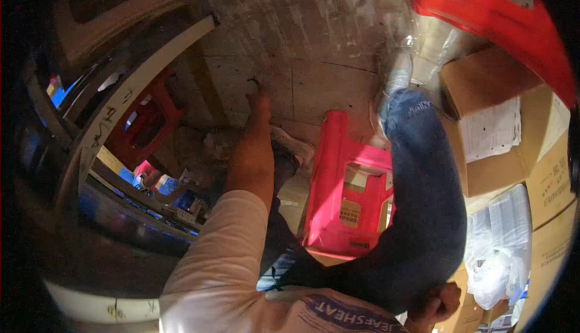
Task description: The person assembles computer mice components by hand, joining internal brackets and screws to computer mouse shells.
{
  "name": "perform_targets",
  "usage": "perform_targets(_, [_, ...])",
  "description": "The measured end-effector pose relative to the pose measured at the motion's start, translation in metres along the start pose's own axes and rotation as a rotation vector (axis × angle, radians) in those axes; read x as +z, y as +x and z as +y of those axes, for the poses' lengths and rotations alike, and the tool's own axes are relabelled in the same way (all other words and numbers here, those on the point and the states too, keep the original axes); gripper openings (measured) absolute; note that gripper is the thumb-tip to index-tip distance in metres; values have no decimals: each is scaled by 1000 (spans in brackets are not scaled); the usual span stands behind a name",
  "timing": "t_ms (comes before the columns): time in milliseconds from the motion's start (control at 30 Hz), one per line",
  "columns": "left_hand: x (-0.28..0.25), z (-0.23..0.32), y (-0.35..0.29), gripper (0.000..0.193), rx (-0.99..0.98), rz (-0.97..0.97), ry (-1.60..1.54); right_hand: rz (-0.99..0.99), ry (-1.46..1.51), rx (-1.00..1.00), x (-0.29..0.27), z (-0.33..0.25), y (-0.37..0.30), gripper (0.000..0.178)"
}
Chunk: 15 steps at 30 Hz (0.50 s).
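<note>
My left arm, in a white sleeve, stretches forward and down over the tiled floor. At its end my left hand is in dim light, its fingers seemingly drawn together. A thin dark curved piece shows at the fingertips; whether it is held or lies on the floor is unclear. My right hand is beside my hip at the lower right, fingers curled closed. Anything inside that hand is hidden. Between my legs is a pink plastic stool.
An open cardboard box with white papers stands to the right, near clear plastic-wrapped goods. Something red is at the upper right. On the left are a long table edge and a dark red stool.
</note>
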State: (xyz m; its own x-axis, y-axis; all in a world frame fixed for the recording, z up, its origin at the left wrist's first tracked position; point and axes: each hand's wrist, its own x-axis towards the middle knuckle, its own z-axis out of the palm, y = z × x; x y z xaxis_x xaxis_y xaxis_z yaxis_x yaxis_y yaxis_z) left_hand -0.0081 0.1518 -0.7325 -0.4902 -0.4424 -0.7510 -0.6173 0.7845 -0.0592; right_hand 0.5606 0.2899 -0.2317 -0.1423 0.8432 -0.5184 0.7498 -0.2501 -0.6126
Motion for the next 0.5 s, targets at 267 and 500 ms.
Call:
perform_targets(267, [79, -24, 56, 56, 406, -25, 911, 175, -80, -77, 11, -2, 32, 20])
perform_targets(500, [-25, 8, -70, 60, 575, 145, 915, 3, 291, -331, 40, -66, 94, 8])
